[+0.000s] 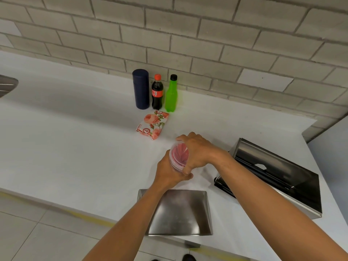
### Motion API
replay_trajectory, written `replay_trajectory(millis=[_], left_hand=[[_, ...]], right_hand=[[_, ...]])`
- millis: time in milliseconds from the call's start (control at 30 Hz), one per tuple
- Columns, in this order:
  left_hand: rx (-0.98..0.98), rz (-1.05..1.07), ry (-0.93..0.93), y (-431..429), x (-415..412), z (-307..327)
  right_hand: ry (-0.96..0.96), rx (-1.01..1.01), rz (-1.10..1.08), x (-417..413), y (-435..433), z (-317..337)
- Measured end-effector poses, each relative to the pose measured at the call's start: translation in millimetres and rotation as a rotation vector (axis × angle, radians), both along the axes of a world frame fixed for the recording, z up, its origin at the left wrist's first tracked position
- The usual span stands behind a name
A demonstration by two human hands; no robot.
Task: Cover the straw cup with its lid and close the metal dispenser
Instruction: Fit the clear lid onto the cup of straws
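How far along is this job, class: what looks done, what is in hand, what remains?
Done: nothing fully. In hand: the left hand grips the straw cup while the right hand presses its clear lid on. Left: the metal dispenser still lies open on the counter.

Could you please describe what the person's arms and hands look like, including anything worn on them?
Both forearms are bare right up to the frame edge, with no sleeves showing. The left hand and right hand wear no gloves, and no rings, watch or bracelets are visible on the fingers or wrists.
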State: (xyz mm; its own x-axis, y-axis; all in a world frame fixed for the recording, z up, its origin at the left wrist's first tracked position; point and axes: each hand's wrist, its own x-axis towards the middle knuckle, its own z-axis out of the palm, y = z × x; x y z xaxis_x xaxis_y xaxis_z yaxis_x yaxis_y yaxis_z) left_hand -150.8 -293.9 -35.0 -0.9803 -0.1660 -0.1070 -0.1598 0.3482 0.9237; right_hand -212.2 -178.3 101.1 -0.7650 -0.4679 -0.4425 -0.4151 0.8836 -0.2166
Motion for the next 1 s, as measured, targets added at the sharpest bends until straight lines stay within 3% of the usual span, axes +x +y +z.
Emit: replay_trajectory(millis=[400, 767, 1000], left_hand=[[0.027, -0.015, 0.043, -4.0, 2.8, 0.6], [-0.003, 0.011, 0.055, -0.5, 2.0, 5.0], [-0.051, 0.005, -0.005, 0.0, 1.4, 6.7]], right_hand=[[0.079, 0.008, -0.032, 5.9, 3.6, -0.1], [0.032, 0.072, 0.246, -6.1, 6.1, 12.3], [0.114, 0.093, 0.125, -0.9, 1.5, 9.8]])
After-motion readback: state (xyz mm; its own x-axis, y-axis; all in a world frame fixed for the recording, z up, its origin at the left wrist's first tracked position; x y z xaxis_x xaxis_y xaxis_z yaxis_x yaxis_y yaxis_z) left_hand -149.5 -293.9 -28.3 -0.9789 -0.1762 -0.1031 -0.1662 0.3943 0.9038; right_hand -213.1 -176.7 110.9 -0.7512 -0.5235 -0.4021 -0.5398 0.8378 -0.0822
